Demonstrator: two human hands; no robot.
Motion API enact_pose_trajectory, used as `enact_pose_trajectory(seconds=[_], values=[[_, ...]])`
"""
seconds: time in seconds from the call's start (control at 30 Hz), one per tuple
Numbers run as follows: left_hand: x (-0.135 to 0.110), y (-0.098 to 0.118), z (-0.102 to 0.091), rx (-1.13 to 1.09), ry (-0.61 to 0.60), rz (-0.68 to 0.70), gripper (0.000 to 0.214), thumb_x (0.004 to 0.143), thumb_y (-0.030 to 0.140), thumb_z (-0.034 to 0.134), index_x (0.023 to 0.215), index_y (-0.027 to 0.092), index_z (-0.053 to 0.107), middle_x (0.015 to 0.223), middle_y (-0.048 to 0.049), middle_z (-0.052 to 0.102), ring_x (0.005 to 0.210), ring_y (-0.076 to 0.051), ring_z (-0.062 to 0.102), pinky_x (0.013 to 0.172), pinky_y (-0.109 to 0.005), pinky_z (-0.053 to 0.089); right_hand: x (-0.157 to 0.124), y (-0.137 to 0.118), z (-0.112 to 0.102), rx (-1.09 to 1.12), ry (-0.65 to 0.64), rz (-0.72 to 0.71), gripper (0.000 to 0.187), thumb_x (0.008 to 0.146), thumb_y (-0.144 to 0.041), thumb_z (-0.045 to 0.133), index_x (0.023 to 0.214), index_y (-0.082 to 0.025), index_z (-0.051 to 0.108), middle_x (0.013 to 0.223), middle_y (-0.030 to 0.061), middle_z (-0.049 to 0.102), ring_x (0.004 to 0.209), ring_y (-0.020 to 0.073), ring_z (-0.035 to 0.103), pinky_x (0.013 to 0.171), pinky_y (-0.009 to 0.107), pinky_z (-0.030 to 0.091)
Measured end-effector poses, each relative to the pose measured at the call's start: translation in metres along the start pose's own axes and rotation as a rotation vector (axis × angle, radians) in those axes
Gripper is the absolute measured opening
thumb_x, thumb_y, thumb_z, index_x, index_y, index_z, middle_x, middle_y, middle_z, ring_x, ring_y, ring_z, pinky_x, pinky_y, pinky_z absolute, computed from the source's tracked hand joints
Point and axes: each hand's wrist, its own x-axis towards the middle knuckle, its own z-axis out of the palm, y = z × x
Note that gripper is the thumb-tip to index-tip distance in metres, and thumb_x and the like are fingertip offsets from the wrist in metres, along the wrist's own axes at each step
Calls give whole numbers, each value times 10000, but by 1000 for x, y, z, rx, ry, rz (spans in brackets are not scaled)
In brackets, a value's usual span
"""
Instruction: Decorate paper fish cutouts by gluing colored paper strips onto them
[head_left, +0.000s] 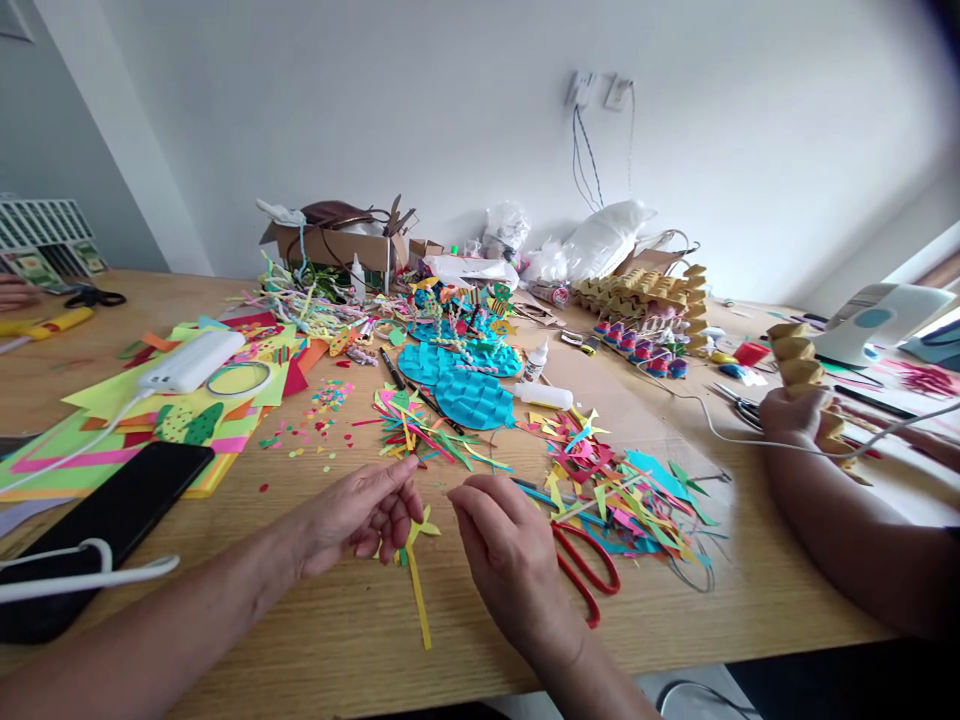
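My left hand [375,515] is above the table near its front, thumb and forefinger pressed together and the other fingers curled. Anything in that pinch is too small to make out. A short gap to the right, my right hand [510,545] is also closed, fingertips pointing left; its grip is hidden. Below and between them lies a yellow paper strip [420,600] with a yellow star-like paper cutout [426,527] at its top. Red-handled scissors [592,570] rest beside my right hand, partly under colourful paper scraps [637,505].
Blue layered paper shapes [472,398] lie mid-table near a glue bottle [537,360]. A black phone [112,530] and coloured paper sheets [90,395] are at left. On the right, another person's hand [791,418] holds an egg-carton strip [796,355]; a white cable [720,435] crosses there.
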Motion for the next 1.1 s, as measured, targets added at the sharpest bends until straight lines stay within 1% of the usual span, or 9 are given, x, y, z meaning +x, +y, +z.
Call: enact_pose_trajectory(seconds=[0.1,0.23,0.33,0.43,0.5,0.7,0.87,1.0,1.1], values=[[3,1,3,-101,35,21,427,688,582,619,714,158,568,557,39,540,438,-55,452,384,-147,225,-2,-4,1,-19,-34,-65,182,888,-124,432,872,-176,606,800,53,615,711,142,533,633,260,419],[5,3,2,-84,58,22,372,621,476,716,681,165,520,558,54,518,445,-48,428,399,-146,210,-6,-5,3,-32,-66,-95,217,901,-135,408,851,-186,612,767,43,615,679,135,533,614,261,402],[8,5,0,-28,55,66,357,617,457,712,683,168,511,538,58,492,443,-55,405,386,-154,177,-8,-4,4,13,-67,-55,174,890,-142,441,888,-183,610,787,47,624,699,137,553,635,257,424],[11,8,-1,82,71,120,318,629,438,680,667,174,505,506,63,461,430,-61,373,382,-163,181,-8,-3,4,88,-63,43,147,882,-170,476,856,-193,618,783,40,626,712,136,564,635,243,441],[13,10,-1,173,75,152,278,642,422,641,667,180,507,498,67,443,423,-66,362,380,-169,191,-9,-3,3,120,-84,71,144,880,-180,488,837,-197,624,774,35,623,712,135,563,631,238,441],[18,7,-5,375,49,185,191,689,363,553,634,180,548,512,47,476,455,-101,420,405,-192,266,-18,-4,5,69,-173,-13,175,893,-159,457,839,-173,623,761,43,619,696,142,554,629,246,424],[28,-4,-10,560,113,294,122,641,269,581,559,179,576,547,32,515,544,-129,462,512,-219,326,-30,-7,13,-30,-277,-35,214,902,-136,409,836,-175,609,729,33,618,659,143,544,603,245,395],[35,-14,-14,684,173,361,106,633,226,589,537,189,565,562,28,515,577,-148,477,543,-235,330,-36,-9,20,-79,-339,-14,173,842,-84,482,729,-179,572,688,9,599,614,130,524,574,235,359],[35,-18,-16,758,184,396,115,653,215,593,544,189,562,594,24,523,613,-154,497,570,-238,339,-37,-8,24,-111,-360,-10,163,809,-71,529,690,-181,547,681,-4,593,610,124,513,573,231,339]])
